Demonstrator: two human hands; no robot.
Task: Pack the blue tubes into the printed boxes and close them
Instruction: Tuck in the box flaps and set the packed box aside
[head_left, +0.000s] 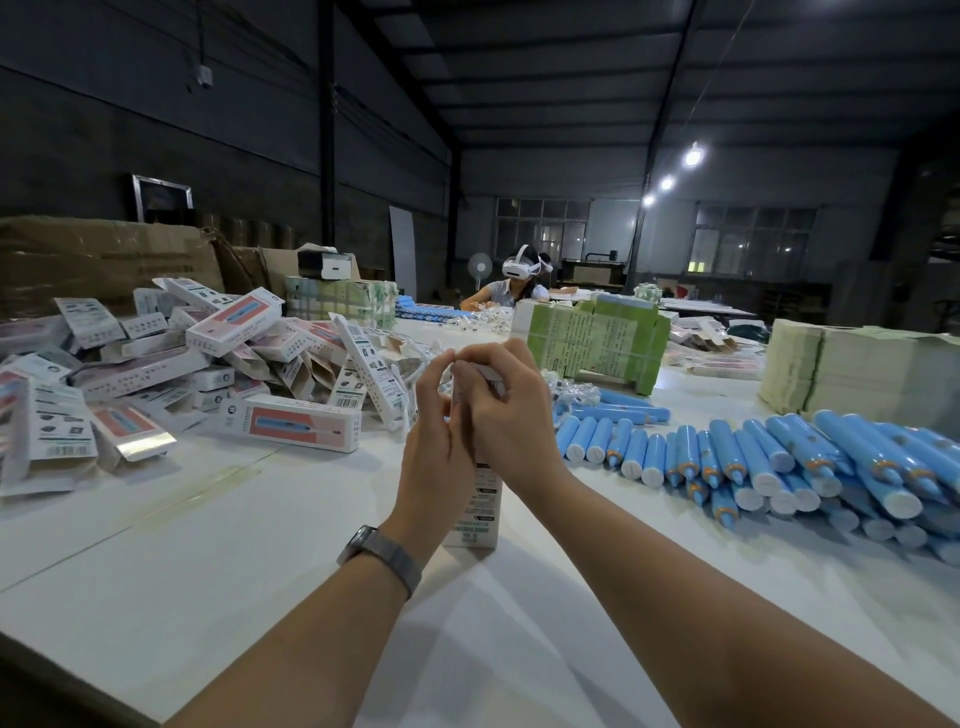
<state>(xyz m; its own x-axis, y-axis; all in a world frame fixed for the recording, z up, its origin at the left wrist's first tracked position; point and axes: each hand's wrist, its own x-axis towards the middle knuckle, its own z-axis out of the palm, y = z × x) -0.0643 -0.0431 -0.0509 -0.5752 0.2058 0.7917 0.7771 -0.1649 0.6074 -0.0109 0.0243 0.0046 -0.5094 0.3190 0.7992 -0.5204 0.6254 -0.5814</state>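
standing a printed box upright on the white table so its top faces up, the left hand grips its side while the right hand pinches the top flap, apparently tucking it shut, with blue tubes heaped just right.

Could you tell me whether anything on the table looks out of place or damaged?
Nothing looks damaged. The printed boxes lie in a loose heap at the left, some with flaps open, while the blue tubes lie piled on the right. Both hands hold one upright box between them.
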